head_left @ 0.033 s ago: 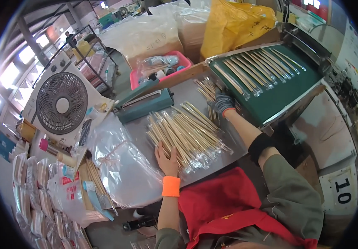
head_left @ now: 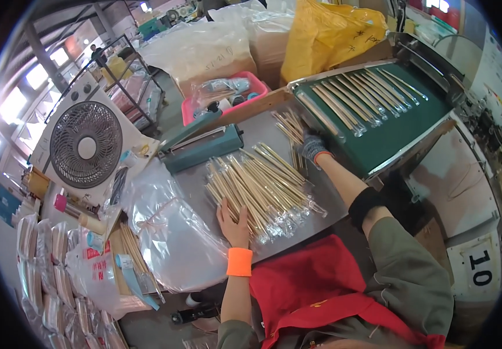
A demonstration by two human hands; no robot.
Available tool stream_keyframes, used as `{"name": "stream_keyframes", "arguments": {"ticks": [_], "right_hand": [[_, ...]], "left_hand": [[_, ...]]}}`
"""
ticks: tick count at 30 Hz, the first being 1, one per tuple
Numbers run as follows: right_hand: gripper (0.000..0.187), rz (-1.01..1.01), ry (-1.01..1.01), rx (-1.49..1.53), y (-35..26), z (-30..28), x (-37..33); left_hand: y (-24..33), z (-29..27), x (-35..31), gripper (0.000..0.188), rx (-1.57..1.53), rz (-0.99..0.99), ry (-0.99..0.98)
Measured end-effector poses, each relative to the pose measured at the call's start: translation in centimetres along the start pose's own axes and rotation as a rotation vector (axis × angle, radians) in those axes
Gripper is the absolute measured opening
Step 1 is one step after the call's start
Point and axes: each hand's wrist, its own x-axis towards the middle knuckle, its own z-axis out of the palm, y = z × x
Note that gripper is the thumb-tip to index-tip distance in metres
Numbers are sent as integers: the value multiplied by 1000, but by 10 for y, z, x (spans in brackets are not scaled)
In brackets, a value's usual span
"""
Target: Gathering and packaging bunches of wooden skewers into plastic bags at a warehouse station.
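Note:
My left hand [head_left: 235, 227], bare and with an orange wristband, is open at the near left edge of a pile of chopsticks in clear wrappers [head_left: 265, 189]. Its fingers are spread against them. My right hand [head_left: 315, 149] wears a grey knit glove and is beside a smaller bunch of chopsticks [head_left: 288, 125], by the edge of a green conveyor belt [head_left: 344, 154]. Its fingertips are mostly hidden, so whether they grip anything does not show. A row of wrapped chopsticks [head_left: 358, 102] lies across the belt.
A teal bar sealer [head_left: 204, 150] stands behind the pile. Clear plastic bags [head_left: 169, 232] lie at the left, near a fan [head_left: 86, 145]. Behind are a pink basket [head_left: 188, 113] and a yellow sack [head_left: 326, 43]. Bagged bundles [head_left: 53, 285] are stacked lower left.
My right hand has shifted very slightly toward me and to the right. Some chopsticks on the belt have moved a little to the left. My left hand stays in place.

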Motion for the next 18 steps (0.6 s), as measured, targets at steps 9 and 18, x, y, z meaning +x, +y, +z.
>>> {"name": "stream_keyframes", "arguments": {"ticks": [9, 18], "right_hand": [[37, -327, -507, 116, -69, -21, -83], [49, -365, 258, -275, 55, -115, 81]], "left_hand": [[-10, -22, -1, 55, -22, -17, 37], [-8, -24, -3, 44, -38, -59, 46]]}}
